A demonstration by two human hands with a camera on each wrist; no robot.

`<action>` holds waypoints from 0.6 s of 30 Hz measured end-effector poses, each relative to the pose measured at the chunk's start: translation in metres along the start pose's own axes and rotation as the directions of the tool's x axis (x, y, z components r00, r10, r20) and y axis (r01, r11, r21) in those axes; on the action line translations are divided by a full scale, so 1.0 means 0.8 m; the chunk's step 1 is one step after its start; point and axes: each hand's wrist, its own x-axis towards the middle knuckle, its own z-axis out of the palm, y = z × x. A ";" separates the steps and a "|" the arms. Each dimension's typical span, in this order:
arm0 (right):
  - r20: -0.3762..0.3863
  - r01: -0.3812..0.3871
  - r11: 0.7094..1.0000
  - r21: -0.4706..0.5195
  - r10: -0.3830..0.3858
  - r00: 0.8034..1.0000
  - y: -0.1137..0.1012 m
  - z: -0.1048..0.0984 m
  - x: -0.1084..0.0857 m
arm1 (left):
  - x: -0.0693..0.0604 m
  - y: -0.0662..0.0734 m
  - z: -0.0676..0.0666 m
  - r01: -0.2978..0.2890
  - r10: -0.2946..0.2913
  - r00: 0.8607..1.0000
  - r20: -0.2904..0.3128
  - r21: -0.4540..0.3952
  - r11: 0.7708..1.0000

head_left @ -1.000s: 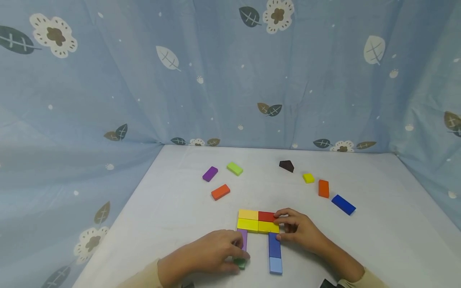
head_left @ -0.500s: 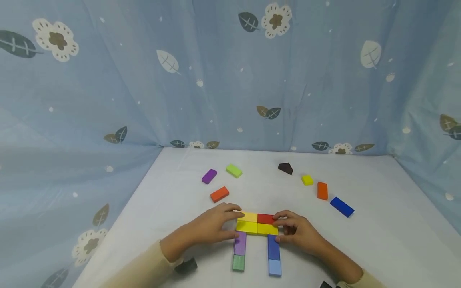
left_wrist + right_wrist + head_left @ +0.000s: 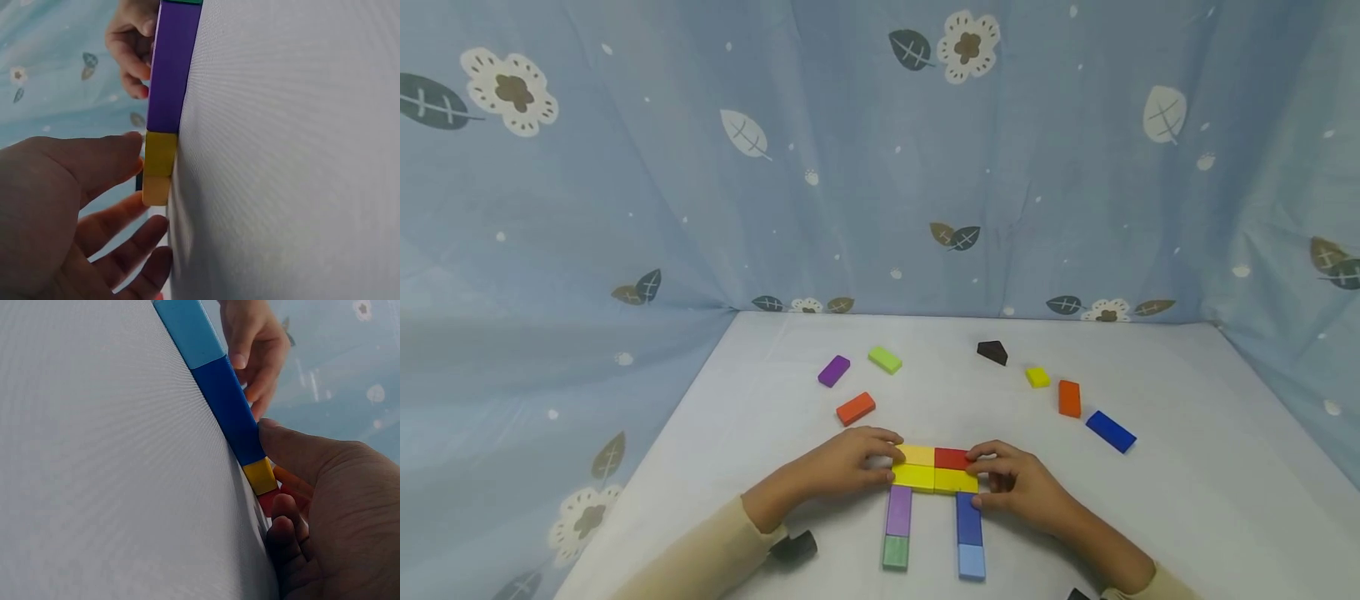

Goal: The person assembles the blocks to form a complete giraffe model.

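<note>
Two rows of blocks lie together: pale yellow [image 3: 917,455] and red [image 3: 951,458] above two yellow ones [image 3: 913,477]. Below their left end, a light purple block [image 3: 898,510] meets a green one [image 3: 896,553]; below the right end, a blue block [image 3: 968,518] meets a light blue one [image 3: 972,562]. My left hand [image 3: 842,462] rests relaxed fingertips at the left ends of both rows; in the left wrist view its thumb is beside the yellow block [image 3: 160,153]. My right hand [image 3: 1030,492] touches the red block's right side, its thumb against the blue block [image 3: 231,412].
Loose blocks lie farther back: purple [image 3: 833,371], lime green [image 3: 885,359] and orange-red [image 3: 856,408] on the left; dark brown [image 3: 992,352], small yellow [image 3: 1038,377], orange [image 3: 1070,398] and blue [image 3: 1111,431] on the right. A patterned blue curtain [image 3: 850,167] stands behind the white table.
My left hand has moved up from the light purple and green blocks to the left ends of the two rows. The right hand has stayed in nearly the same place.
</note>
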 end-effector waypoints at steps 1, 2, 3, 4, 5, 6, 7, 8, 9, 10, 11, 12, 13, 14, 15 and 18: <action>0.000 -0.001 1.000 0.000 0.001 1.000 0.000 0.000 0.000 | 0.000 0.000 0.000 -0.003 0.003 1.000 -0.001 0.003 1.000; 0.001 0.000 1.000 0.003 0.000 1.000 0.000 -0.001 0.000 | 0.000 0.001 0.000 -0.001 0.001 1.000 -0.001 0.002 1.000; 0.003 -0.003 1.000 0.005 0.003 1.000 0.000 -0.001 0.000 | 0.000 0.001 0.000 0.002 -0.002 1.000 0.000 0.002 1.000; 0.003 -0.004 1.000 0.010 0.004 1.000 0.000 -0.001 0.000 | 0.000 0.002 0.000 0.003 -0.003 1.000 0.001 0.003 1.000; 0.004 -0.003 1.000 0.016 0.003 1.000 0.000 -0.001 0.000 | 0.000 0.002 -0.001 0.004 -0.004 1.000 0.002 0.004 1.000; 0.005 -0.004 1.000 0.019 0.004 1.000 -0.001 -0.001 0.000 | 0.000 0.002 -0.001 0.003 -0.003 1.000 0.001 0.005 1.000; 0.005 -0.003 1.000 0.022 0.003 1.000 -0.001 -0.002 0.000 | 0.000 0.002 -0.001 0.004 -0.004 1.000 0.001 0.005 1.000; 0.006 0.003 1.000 0.028 -0.003 1.000 -0.001 -0.002 0.000 | 0.000 0.003 -0.001 0.005 -0.005 1.000 0.001 0.004 1.000; 0.005 0.005 1.000 0.028 -0.005 1.000 -0.001 -0.002 0.000 | 0.001 0.002 -0.001 0.004 -0.004 1.000 0.001 0.004 1.000; 0.004 0.009 1.000 0.028 -0.009 1.000 -0.002 -0.002 0.000 | 0.001 0.002 -0.001 0.004 -0.004 1.000 0.000 0.004 1.000; 0.004 0.013 1.000 0.028 -0.013 1.000 -0.002 -0.003 0.001 | 0.002 0.002 -0.001 0.002 -0.002 1.000 -0.002 0.001 1.000; 0.003 0.015 0.999 0.031 -0.015 1.000 -0.002 -0.003 0.001 | 0.002 0.001 0.000 0.001 -0.001 1.000 -0.003 -0.008 1.000; 0.004 0.017 0.999 0.035 -0.018 1.000 -0.002 -0.003 0.001 | 0.002 0.000 0.001 0.001 -0.001 1.000 -0.005 -0.018 1.000; 0.006 0.018 0.999 0.036 -0.019 1.000 -0.001 -0.003 0.001 | 0.002 -0.001 0.002 0.005 -0.006 1.000 -0.008 -0.039 0.999; 0.008 0.016 0.999 0.036 -0.016 1.000 -0.001 -0.003 0.001 | 0.002 -0.003 0.004 0.011 -0.012 1.000 -0.014 -0.066 0.998; 0.023 0.003 0.999 0.041 -0.004 1.000 0.000 -0.003 0.000 | 0.001 -0.008 0.012 0.029 -0.035 0.999 -0.036 -0.173 0.985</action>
